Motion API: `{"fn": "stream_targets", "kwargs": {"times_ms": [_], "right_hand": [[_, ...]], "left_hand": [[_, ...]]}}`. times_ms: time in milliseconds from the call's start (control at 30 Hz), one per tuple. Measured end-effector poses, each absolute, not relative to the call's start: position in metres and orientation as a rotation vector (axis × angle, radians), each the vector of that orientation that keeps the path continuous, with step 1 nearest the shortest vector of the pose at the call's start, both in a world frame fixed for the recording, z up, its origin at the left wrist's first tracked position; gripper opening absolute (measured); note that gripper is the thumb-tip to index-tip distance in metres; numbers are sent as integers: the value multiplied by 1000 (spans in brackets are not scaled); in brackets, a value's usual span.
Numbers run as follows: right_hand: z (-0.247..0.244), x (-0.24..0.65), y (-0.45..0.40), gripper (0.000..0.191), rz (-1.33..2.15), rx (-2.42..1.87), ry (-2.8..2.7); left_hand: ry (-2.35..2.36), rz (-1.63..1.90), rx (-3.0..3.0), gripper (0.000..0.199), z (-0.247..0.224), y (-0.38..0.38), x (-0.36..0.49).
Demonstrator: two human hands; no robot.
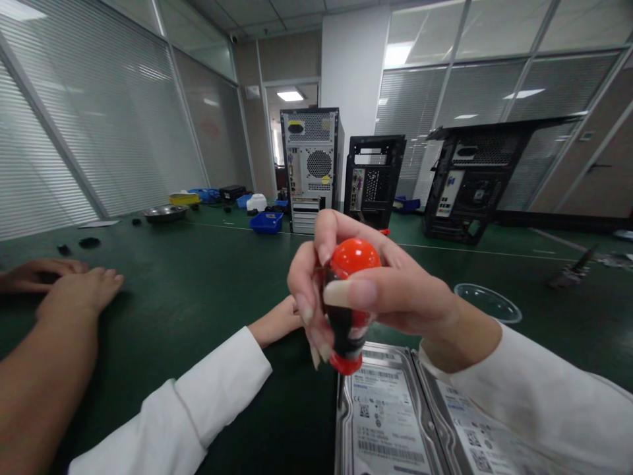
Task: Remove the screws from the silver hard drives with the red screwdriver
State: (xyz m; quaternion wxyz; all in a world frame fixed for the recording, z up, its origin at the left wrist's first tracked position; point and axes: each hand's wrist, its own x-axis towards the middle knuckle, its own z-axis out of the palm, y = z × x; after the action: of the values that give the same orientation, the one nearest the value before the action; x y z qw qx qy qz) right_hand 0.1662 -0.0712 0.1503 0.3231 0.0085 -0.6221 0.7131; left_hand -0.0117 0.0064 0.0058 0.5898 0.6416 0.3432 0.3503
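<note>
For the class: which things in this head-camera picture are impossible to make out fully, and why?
All in the head view:
- Left hand: mostly hidden behind the right hand.
- Tool: partly covered by the right hand's fingers and thumb.
- Right drive: covered by the sleeve, cut off by the bottom edge.
- Left drive: finest print too small.

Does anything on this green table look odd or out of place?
Yes, the rightmost computer case: a flat black panel juts out past its top, so it looks askew or partly dismantled. The middle case has an open gap near its top, perhaps missing a part.
</note>
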Motion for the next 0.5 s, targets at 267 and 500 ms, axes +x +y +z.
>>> {"fn": "stream_targets", "kwargs": {"times_ms": [267, 500], "right_hand": [[147, 176, -61, 36, 1760, 19, -1739], [145, 177, -58, 29, 1756, 17, -1733]], "left_hand": [[702, 765, 1487, 13, -6, 14, -14], [652, 776, 1456, 30, -16, 20, -17]]}}
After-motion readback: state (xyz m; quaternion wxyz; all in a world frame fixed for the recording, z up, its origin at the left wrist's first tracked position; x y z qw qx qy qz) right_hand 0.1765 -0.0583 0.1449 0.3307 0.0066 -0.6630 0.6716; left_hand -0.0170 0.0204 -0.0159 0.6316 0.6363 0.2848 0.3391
